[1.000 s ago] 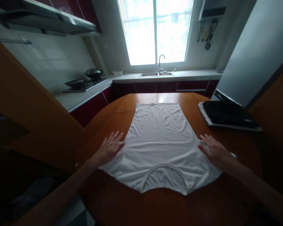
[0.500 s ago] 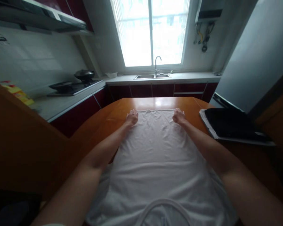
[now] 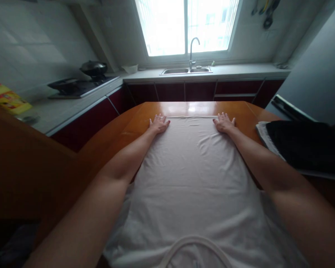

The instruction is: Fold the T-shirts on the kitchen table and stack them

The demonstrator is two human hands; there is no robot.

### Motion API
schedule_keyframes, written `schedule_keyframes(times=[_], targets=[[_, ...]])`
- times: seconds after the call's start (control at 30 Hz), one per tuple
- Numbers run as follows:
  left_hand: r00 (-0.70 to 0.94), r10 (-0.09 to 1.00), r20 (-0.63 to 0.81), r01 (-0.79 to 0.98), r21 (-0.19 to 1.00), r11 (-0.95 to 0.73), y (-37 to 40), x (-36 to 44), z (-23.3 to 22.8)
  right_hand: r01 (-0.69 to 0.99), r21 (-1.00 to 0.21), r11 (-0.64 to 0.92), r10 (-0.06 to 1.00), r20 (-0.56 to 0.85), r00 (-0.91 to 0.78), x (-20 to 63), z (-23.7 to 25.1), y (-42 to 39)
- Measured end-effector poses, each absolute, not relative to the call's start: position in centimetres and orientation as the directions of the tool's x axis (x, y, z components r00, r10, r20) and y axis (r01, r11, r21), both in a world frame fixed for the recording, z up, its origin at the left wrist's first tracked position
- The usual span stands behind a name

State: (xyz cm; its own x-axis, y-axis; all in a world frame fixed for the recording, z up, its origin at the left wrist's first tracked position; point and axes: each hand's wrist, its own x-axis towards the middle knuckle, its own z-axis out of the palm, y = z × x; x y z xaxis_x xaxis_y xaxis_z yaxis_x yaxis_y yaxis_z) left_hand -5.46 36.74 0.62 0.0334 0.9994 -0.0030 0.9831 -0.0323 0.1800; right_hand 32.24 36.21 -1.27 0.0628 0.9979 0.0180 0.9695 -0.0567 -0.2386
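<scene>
A white T-shirt (image 3: 190,175) lies spread on the wooden table (image 3: 125,134), its round neckline nearest me and its bottom hem at the far end. My left hand (image 3: 158,124) rests flat with fingers spread on the hem's left corner. At the right corner, my right hand (image 3: 223,123) also lies flat, fingers apart, partly on the cloth and partly on the wood. A few creases run across the shirt near my right hand. The sleeves are partly hidden under my forearms.
Folded black and white clothes (image 3: 304,145) lie on the right side of the table. Beyond the table are a counter with a sink (image 3: 187,70), a stove with a wok (image 3: 93,69), and a yellow package (image 3: 8,98) at far left. A grey fridge (image 3: 318,63) stands at right.
My hands have gone from curled at the hem corners to flat with fingers spread, and sit farther apart. The hem is straighter and smoother. The view has tilted down.
</scene>
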Motion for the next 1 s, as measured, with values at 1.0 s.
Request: schedule_keyframes(times=[1.0], targets=[[0.642, 0.767, -0.005, 0.749, 0.215, -0.626, -4.0, -3.4, 2.3, 0.778, -0.251, 0.577, 0.817, 0.19, -0.545, 27.4, -0.1, -4.5]])
